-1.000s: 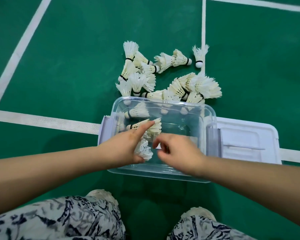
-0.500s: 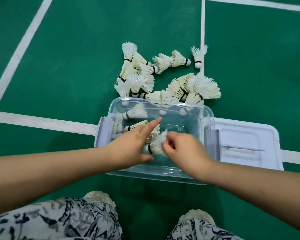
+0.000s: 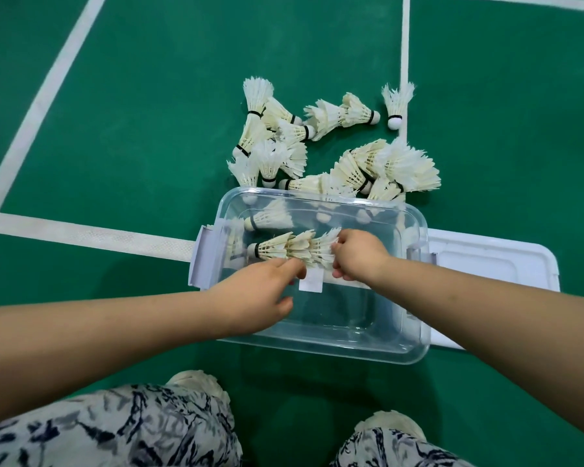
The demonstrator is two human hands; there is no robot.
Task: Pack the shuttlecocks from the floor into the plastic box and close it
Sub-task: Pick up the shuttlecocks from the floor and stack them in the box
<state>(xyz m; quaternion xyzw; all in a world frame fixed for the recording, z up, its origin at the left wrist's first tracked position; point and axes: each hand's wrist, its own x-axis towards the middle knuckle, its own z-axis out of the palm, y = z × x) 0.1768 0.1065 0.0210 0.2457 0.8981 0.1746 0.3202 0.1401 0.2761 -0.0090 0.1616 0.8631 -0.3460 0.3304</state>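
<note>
Head view: both hands are inside the clear plastic box [image 3: 415, 332], where the left hand [image 3: 260, 298] and the right hand [image 3: 358, 257] pinch a nested row of shuttlecocks [image 3: 294, 251] near the far-left wall. The near half of the box floor is free. More loose shuttlecocks [image 3: 351, 156] lie on the green floor [image 3: 149, 112] just beyond the far rim, and the white lid [image 3: 493, 264] lies at the box's right edge.

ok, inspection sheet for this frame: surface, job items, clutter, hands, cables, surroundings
Surface: green court floor with white lines.
Job items: clear plastic box open; nested row of shuttlecocks inside, one single shuttlecock behind it. Pile of shuttlecocks on floor beyond the box. White lid lies flat on the box's right.
Clutter: nothing seen.
Hands: left hand fingers touch the row, grip unclear; right hand pinches its feathered end.
Cables: nothing seen.
Surroundings: patterned trousers, shoes at bottom.
</note>
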